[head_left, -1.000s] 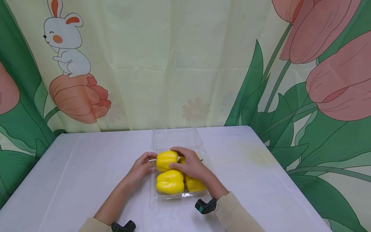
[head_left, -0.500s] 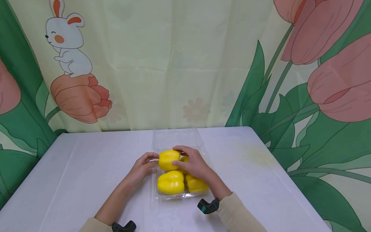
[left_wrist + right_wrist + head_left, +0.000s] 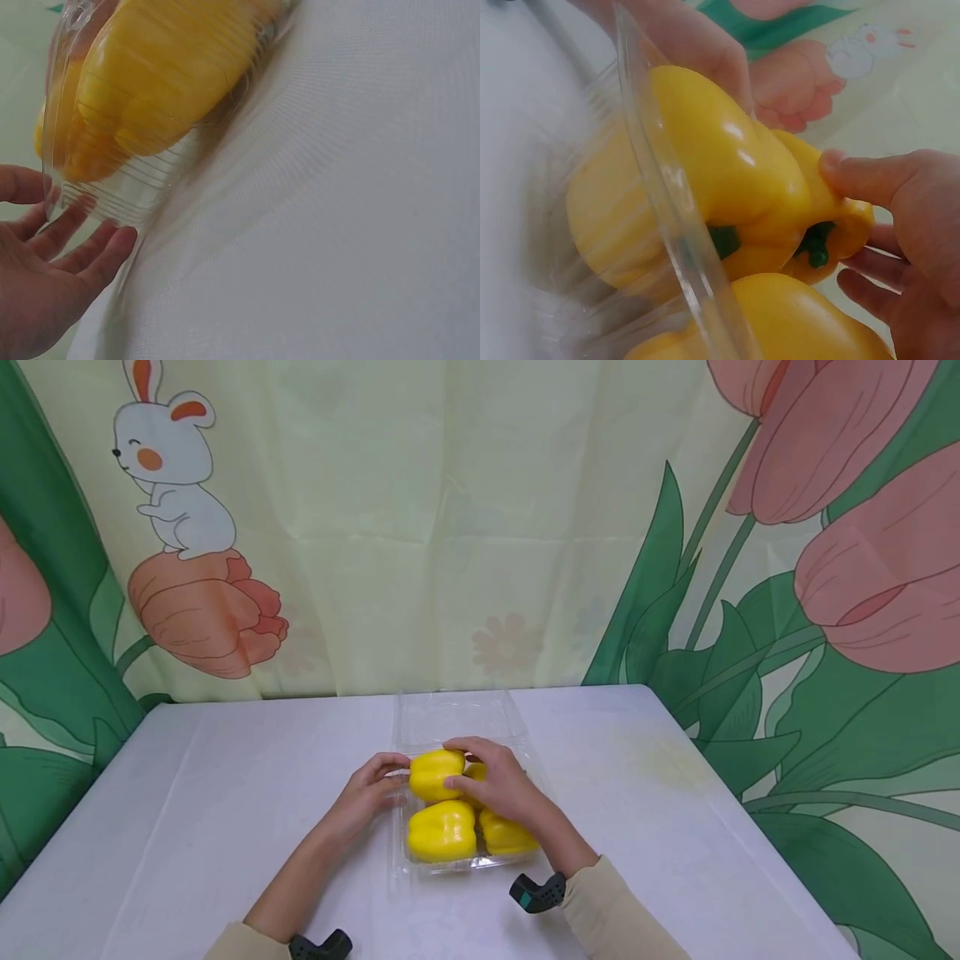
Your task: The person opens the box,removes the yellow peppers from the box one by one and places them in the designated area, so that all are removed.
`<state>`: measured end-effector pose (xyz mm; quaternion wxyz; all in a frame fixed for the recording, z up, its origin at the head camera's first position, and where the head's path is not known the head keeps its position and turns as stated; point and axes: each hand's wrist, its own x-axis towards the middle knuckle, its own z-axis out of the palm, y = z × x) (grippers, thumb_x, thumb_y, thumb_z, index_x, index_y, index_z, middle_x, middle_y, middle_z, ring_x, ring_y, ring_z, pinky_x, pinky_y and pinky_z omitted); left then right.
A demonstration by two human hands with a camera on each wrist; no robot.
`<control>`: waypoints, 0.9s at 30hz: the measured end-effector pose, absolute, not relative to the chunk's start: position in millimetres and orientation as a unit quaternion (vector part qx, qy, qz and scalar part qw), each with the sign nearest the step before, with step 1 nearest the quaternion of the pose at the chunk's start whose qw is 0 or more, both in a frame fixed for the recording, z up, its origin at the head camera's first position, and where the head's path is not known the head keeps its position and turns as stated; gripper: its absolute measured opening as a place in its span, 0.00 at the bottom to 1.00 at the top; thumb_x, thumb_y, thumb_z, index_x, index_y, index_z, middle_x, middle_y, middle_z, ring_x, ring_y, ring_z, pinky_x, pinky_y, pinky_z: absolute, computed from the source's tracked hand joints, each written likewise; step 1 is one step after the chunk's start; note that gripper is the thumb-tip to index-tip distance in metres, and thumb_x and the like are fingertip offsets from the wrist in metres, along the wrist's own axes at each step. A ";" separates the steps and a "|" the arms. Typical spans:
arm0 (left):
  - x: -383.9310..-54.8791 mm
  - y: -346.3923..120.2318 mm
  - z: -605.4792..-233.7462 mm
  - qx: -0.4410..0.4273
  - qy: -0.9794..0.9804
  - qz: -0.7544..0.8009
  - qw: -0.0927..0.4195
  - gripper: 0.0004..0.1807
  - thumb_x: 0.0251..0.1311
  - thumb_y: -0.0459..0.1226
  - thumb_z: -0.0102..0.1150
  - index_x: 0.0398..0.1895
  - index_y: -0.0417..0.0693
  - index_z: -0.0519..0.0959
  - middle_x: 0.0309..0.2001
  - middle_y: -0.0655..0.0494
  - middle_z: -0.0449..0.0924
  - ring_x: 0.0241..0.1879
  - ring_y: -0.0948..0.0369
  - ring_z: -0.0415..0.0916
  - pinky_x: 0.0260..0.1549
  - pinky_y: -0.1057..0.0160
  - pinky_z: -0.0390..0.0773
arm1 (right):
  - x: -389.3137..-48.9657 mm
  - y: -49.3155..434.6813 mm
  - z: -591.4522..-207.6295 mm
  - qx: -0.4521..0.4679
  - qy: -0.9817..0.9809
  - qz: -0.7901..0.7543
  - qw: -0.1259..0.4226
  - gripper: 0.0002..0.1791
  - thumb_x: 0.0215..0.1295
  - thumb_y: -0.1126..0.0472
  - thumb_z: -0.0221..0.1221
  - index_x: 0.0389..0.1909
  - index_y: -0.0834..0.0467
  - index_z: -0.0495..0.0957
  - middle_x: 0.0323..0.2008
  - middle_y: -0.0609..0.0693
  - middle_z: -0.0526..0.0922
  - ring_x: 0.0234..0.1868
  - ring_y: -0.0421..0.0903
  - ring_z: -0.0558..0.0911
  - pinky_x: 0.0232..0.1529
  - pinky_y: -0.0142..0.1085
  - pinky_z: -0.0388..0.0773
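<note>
A clear plastic box [image 3: 474, 865] holds several yellow bell peppers. My right hand [image 3: 501, 783] grips the back-left bell pepper [image 3: 437, 775], thumb on its near side and fingers behind; its green stem [image 3: 819, 251] faces that palm in the right wrist view. My left hand [image 3: 366, 795] rests its fairly straight fingers [image 3: 105, 259] against the box's left wall. Nearest me lie a front-left bell pepper [image 3: 441, 832] and a front-right bell pepper [image 3: 507, 835]. Another bell pepper [image 3: 476, 772] sits at the back right, mostly hidden by my right hand.
The box's clear lid [image 3: 459, 722] lies folded open toward the back of the white-covered table [image 3: 225, 793]. Behind the table hangs a printed curtain [image 3: 390, 527]. A black wrist device [image 3: 537, 892] sits by my right sleeve.
The gripped bell pepper and my right hand have shifted slightly right since a second ago, then stayed nearly still. My left hand remains at the box's side.
</note>
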<state>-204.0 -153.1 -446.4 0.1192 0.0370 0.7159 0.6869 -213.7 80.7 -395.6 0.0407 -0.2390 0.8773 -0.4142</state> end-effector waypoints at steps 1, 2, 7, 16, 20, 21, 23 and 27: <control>-203.9 -153.5 -446.2 0.037 0.715 0.688 0.118 0.18 0.69 0.35 0.47 0.61 0.44 0.67 0.63 0.47 0.70 0.57 0.57 0.73 0.54 0.60 0.79 | -214.0 81.0 -395.0 -0.241 0.878 -0.412 0.041 0.27 0.63 0.50 0.62 0.63 0.46 0.71 0.61 0.44 0.76 0.58 0.46 0.77 0.61 0.47 0.75; -203.8 -153.8 -446.0 0.039 0.716 0.687 0.117 0.18 0.69 0.35 0.47 0.61 0.44 0.66 0.63 0.47 0.70 0.57 0.57 0.73 0.54 0.61 0.79 | -214.1 81.2 -394.3 -0.244 0.879 -0.408 0.042 0.26 0.64 0.49 0.61 0.64 0.45 0.71 0.62 0.43 0.75 0.59 0.46 0.76 0.61 0.47 0.74; -205.2 -154.3 -447.2 0.042 0.715 0.689 0.113 0.18 0.68 0.35 0.47 0.60 0.44 0.67 0.63 0.47 0.71 0.58 0.57 0.74 0.53 0.61 0.79 | -215.3 83.4 -392.7 -0.263 0.881 -0.391 0.049 0.23 0.70 0.49 0.54 0.65 0.40 0.68 0.65 0.42 0.72 0.63 0.44 0.73 0.64 0.46 0.72; -206.0 -152.4 -449.2 0.040 0.723 0.680 0.113 0.18 0.67 0.34 0.47 0.59 0.48 0.69 0.62 0.50 0.74 0.56 0.56 0.75 0.54 0.58 0.78 | -214.3 84.9 -393.9 -0.262 0.906 -0.328 0.053 0.20 0.71 0.48 0.52 0.61 0.45 0.75 0.66 0.49 0.70 0.68 0.53 0.69 0.67 0.56 0.66; -205.6 -152.2 -447.9 0.041 0.729 0.674 0.114 0.17 0.68 0.36 0.47 0.59 0.48 0.69 0.62 0.51 0.74 0.56 0.56 0.75 0.55 0.56 0.77 | -214.5 82.4 -394.6 -0.236 0.914 -0.322 0.075 0.26 0.64 0.43 0.59 0.62 0.43 0.72 0.66 0.46 0.70 0.65 0.50 0.70 0.65 0.54 0.69; -205.6 -152.3 -447.6 0.041 0.730 0.673 0.115 0.18 0.68 0.36 0.48 0.59 0.49 0.69 0.62 0.51 0.74 0.56 0.56 0.75 0.56 0.56 0.77 | -214.6 81.6 -394.8 -0.230 0.916 -0.320 0.079 0.28 0.62 0.42 0.61 0.63 0.43 0.72 0.66 0.46 0.70 0.64 0.50 0.71 0.64 0.53 0.70; -205.6 -152.6 -447.5 0.042 0.729 0.674 0.115 0.18 0.68 0.36 0.48 0.60 0.48 0.69 0.62 0.51 0.74 0.56 0.56 0.74 0.56 0.56 0.77 | -215.0 79.7 -395.4 -0.218 0.920 -0.313 0.087 0.32 0.59 0.42 0.64 0.64 0.42 0.70 0.65 0.45 0.70 0.62 0.48 0.72 0.63 0.51 0.72; -205.3 -152.8 -447.1 0.039 0.727 0.676 0.117 0.18 0.67 0.35 0.47 0.59 0.48 0.69 0.62 0.50 0.74 0.56 0.56 0.74 0.56 0.56 0.77 | -216.0 75.7 -396.3 -0.204 0.929 -0.294 0.089 0.36 0.56 0.41 0.66 0.66 0.43 0.68 0.66 0.45 0.70 0.60 0.48 0.74 0.62 0.49 0.73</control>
